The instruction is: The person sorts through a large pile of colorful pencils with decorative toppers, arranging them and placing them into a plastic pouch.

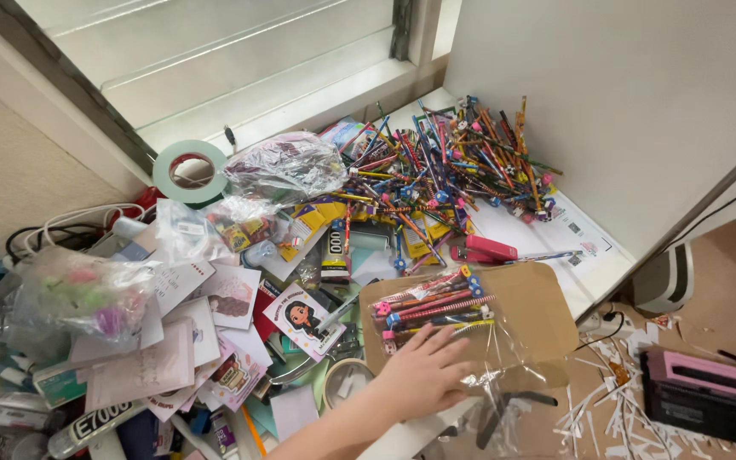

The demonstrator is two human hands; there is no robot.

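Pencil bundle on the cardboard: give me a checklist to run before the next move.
1. Left hand lies flat on the clear bag, fingers spread: ok.
2. Pencil bundle rests on the cardboard sheet, just beyond the fingers: ok.
3. Bundle fully inside the bag: cannot tell.
4. Right hand free: not in view, cannot tell.
5. Room around the cardboard: pink stapler and loose pencil pile crowd its far edge: not ok.

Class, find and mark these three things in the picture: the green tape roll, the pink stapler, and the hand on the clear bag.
green tape roll [166, 181], head view, left side of its ring.
pink stapler [489, 248], head view, top cover.
hand [423, 375], head view, back of the hand.
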